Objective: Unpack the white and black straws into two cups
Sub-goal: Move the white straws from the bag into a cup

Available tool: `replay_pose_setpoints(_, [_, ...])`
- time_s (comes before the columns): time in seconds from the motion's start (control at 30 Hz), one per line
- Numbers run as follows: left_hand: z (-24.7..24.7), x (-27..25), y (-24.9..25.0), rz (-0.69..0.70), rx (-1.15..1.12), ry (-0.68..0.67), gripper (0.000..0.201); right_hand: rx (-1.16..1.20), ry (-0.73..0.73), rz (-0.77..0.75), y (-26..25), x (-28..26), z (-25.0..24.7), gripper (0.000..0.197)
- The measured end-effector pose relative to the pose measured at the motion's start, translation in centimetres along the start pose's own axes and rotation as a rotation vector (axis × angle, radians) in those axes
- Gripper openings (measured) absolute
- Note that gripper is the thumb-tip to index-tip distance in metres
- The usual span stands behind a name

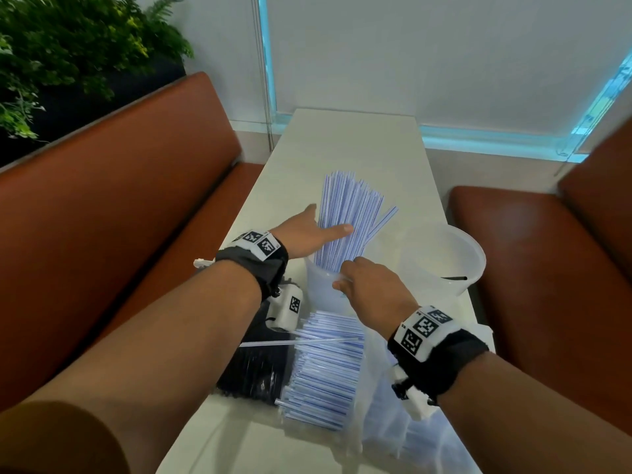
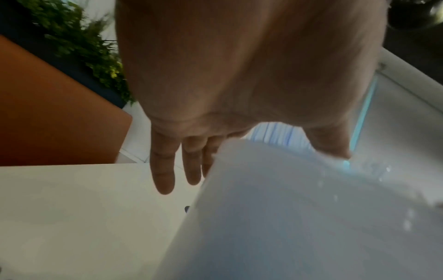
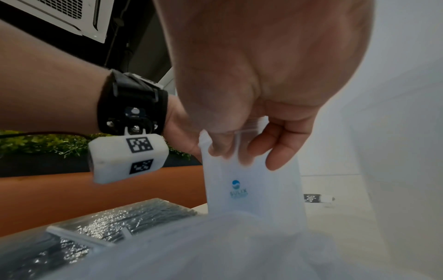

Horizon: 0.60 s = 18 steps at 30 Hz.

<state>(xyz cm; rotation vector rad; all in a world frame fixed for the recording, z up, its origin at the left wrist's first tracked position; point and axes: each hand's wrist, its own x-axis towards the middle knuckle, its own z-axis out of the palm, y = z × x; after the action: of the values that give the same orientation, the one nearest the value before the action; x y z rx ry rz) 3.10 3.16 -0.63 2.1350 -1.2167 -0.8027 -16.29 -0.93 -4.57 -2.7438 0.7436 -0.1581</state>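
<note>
A bundle of white straws with blue stripes stands fanned out in a translucent cup at mid-table. My left hand lies against the bundle, thumb across its front and fingers straight behind it. My right hand pinches the near rim of that cup, thumb inside, fingers outside. A second translucent cup stands empty to the right. More white straws lie piled near me. Beside them, to the left, lies a pack of black straws.
The narrow white table runs away from me between two brown benches. Crumpled clear plastic wrapping lies at the near right. A small black item sits by the second cup. Plants stand behind the left bench.
</note>
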Motion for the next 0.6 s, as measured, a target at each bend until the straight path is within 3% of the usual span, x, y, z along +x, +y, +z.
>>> replay_pose_setpoints(0.07, [-1.0,-1.3,-0.5,-0.002,-0.169,0.165,0.118,-0.015,-0.022,-0.003,0.0,0.1,-0.2,0.023])
replay_pose_setpoints(0.13, [-1.5,-3.3,-1.8,0.082,-0.288,0.427,0.076,-0.047,-0.052,-0.01,0.0,0.1,-0.7,0.022])
replay_pose_setpoints(0.17, [-1.7,-4.7,-2.6,0.133,-0.251,0.507,0.05,-0.047,-0.065,-0.014,-0.1,-0.1,-0.9,0.022])
replay_pose_setpoints(0.2, [-1.8,-6.0,-3.6,0.166,-0.164,0.502,0.033,-0.022,-0.055,-0.017,-0.2,-0.4,-1.2,0.023])
replay_pose_setpoints(0.3, [-1.2,-10.2,-6.7,0.165,0.215,0.12,0.027,0.104,0.181,-0.044,-0.8,-2.2,-1.7,0.023])
replay_pose_setpoints(0.37, [-0.2,-12.2,-8.2,0.159,0.495,-0.106,0.03,0.076,0.326,0.014,-1.2,-3.5,-1.8,0.018])
replay_pose_setpoints(0.4, [0.4,-12.7,-8.8,0.162,0.611,-0.18,0.031,0.024,0.293,0.101,-1.1,-4.1,-1.8,0.026])
replay_pose_setpoints(0.5, [2.1,-13.5,-9.2,0.171,0.831,-0.258,0.021,-0.15,-0.071,0.393,-0.5,-5.2,-1.2,0.055])
replay_pose_setpoints(0.6, [2.7,-13.7,-8.7,0.185,0.882,-0.231,0.018,-0.179,-0.222,0.466,-0.2,-5.9,-0.3,0.062])
